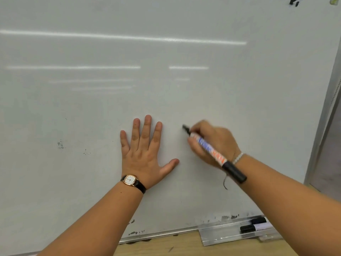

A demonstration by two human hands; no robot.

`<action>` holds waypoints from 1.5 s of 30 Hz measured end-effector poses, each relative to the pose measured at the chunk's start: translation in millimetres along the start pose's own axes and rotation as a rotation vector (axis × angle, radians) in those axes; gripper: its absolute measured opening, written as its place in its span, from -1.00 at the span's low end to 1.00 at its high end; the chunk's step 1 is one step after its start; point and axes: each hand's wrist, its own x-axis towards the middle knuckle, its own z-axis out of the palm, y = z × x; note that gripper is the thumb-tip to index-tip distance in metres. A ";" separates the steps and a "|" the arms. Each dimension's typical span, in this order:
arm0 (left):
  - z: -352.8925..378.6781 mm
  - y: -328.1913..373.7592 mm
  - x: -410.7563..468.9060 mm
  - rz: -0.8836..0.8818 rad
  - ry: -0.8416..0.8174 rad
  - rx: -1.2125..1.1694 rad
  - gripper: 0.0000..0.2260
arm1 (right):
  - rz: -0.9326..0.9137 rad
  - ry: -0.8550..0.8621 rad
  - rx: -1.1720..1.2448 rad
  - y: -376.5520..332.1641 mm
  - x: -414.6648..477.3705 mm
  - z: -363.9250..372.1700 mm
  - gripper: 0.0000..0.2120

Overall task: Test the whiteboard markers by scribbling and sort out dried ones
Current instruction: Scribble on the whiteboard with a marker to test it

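A large whiteboard [166,80] fills the view. My left hand [145,150] lies flat on it with fingers spread, a watch on the wrist. My right hand [212,143] grips a white marker [212,150] with blue and orange print and a black cap on its rear end. Its black tip touches the board just right of my left hand; no fresh ink mark shows there. Two more black-capped markers [255,225] lie in the clear tray [221,235] at the board's bottom right, partly hidden by my right forearm.
The board's metal frame [324,108] runs down the right side. A wooden floor [166,244] shows below the bottom rail. Old black smudges dot the board's lower edge [228,217] and the left part [60,144]. Black magnets [295,1] sit at the top right.
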 end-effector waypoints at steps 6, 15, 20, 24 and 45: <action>0.7 -0.2 -0.2 0.008 0.002 -0.005 -0.10 | 0.185 0.367 0.153 5.4 61.2 0.1 -0.74; 1.9 -0.2 -0.2 0.012 0.007 -0.001 -0.10 | -0.083 0.411 0.003 20.5 41.0 8.6 -0.88; 2.1 -0.5 -0.5 0.015 0.016 -0.004 -0.10 | -0.211 0.172 -0.022 19.8 -4.8 14.1 -0.89; 2.4 -0.5 -0.6 0.019 0.027 -0.006 -0.11 | -0.072 0.257 0.003 22.5 -27.5 11.3 -0.90; 2.2 0.0 -0.8 0.009 0.018 0.011 -0.10 | -0.121 -0.037 -0.048 34.8 -100.7 1.5 -0.90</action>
